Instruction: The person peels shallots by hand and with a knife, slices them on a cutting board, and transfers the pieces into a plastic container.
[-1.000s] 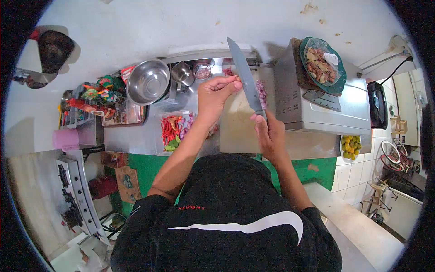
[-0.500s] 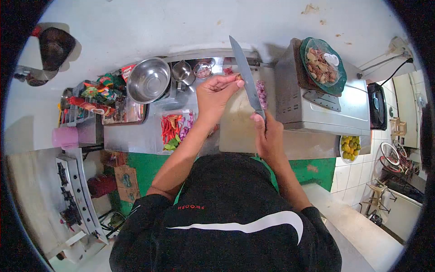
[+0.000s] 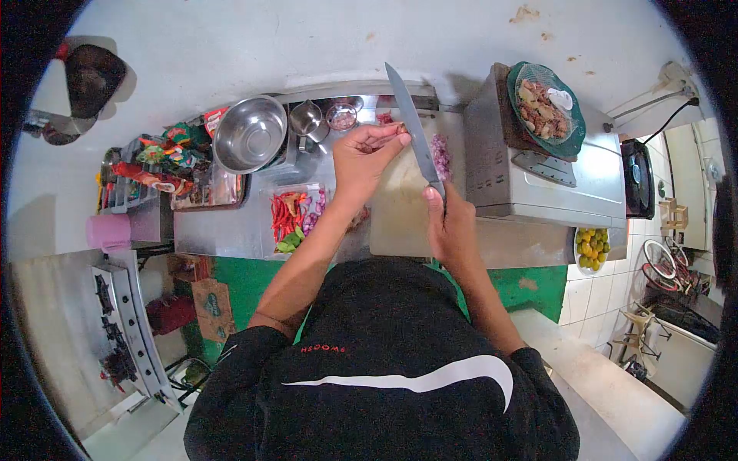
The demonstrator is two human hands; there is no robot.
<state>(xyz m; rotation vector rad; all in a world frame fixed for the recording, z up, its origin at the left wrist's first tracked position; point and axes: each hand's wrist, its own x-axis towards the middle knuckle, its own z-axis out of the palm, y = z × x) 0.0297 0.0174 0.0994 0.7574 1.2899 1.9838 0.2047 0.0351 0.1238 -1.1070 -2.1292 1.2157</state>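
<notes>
In my right hand [image 3: 452, 223] is a large kitchen knife [image 3: 413, 115], gripped by the handle with its blade pointing up and away from me. My left hand [image 3: 361, 165] pinches a small brown piece [image 3: 401, 129] at the fingertips, close beside the blade. Its kind is too small to make out. Both hands are above a pale cutting board [image 3: 400, 230]. A strip of chopped purple shallots [image 3: 440, 157] lies along the board's right side. Left of my left forearm, a clear tray [image 3: 269, 247] holds red chillies [image 3: 287, 213], shallots and green leaves.
A steel bowl [image 3: 251, 137], a steel cup [image 3: 306, 119] and a small glass bowl [image 3: 341, 117] stand at the back left. To the right, a grey oven [image 3: 538, 188] carries a green plate [image 3: 565, 146] of food. A plate of green-yellow citrus [image 3: 592, 250] sits beyond it.
The view has shifted slightly. Both hands keep nearly the same place, with the knife in my right hand and the small brown piece in my left.
</notes>
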